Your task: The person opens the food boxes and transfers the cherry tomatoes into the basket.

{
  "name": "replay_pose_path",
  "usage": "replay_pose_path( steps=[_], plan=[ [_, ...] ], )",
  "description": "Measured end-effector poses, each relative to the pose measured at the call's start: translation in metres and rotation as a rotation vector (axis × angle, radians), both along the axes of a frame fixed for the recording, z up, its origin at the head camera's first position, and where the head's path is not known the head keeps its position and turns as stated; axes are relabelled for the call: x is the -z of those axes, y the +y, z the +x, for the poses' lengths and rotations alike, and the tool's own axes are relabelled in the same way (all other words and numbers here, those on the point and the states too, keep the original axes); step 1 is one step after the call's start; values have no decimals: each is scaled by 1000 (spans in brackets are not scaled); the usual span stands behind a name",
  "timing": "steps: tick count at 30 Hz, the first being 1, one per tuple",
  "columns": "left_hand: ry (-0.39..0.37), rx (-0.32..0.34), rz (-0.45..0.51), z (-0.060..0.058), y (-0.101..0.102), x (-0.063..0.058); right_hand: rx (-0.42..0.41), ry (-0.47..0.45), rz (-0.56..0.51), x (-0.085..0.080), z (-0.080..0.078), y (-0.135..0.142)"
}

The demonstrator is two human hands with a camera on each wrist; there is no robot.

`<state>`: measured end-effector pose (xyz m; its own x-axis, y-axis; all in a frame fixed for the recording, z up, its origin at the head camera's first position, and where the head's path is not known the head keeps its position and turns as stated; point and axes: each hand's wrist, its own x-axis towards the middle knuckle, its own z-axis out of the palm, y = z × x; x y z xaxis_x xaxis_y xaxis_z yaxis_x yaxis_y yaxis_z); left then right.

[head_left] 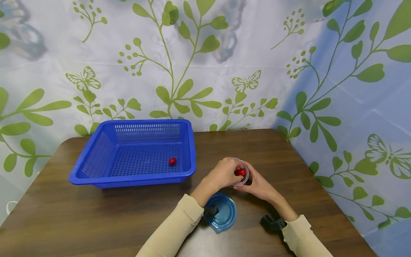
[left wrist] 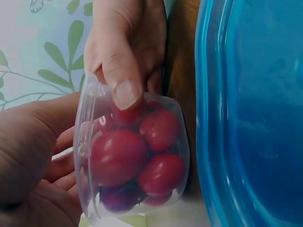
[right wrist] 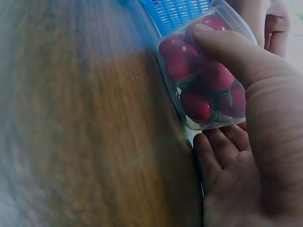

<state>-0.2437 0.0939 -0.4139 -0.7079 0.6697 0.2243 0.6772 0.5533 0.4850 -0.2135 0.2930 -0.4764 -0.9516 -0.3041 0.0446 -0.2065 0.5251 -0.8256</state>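
While the right grip [head_left: 259,185] grasped the clear tub [left wrist: 79,156] of red tomatoes [left wrist: 118,158], the left grip [head_left: 224,172] had its fingers in the tub's mouth; whether they pinched any fruit, I could not tell. The tub was over the counter's [head_left: 80,214] right half, on the far side of the blue lid [head_left: 223,213]. At far left, the basket [head_left: 135,176] held 1 tomato [head_left: 172,161].

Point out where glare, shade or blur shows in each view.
Head view: pale glare on the tabletop near the bottom edge, bluish shade over the right side of the patterned backdrop; left wrist view: small bright highlights on the tomatoes; right wrist view: the tabletop's grain looks soft and blurred, with a hazy bluish patch toward the top.
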Motion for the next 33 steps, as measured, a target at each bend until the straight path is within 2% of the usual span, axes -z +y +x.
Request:
replay_pose_path(
  steps=[9, 13, 22, 29, 33],
  plan=[
    [161, -13, -84, -2, 8, 3, -2, 19, 9, -1, -2, -1],
    [189, -35, -87, -2, 9, 4, -9, 21, 0, -1, -2, -2],
    [118, -16, -22, -2, 6, 6, 7, 11, 18, -2, 0, -1],
    [31, -26, 58, -2, 2, 0, 4, 11, 14, -1, 0, -1],
    [30, -25, 88, -1, -1, -4, -10, 14, -4, 1, -1, 0]
  ],
)
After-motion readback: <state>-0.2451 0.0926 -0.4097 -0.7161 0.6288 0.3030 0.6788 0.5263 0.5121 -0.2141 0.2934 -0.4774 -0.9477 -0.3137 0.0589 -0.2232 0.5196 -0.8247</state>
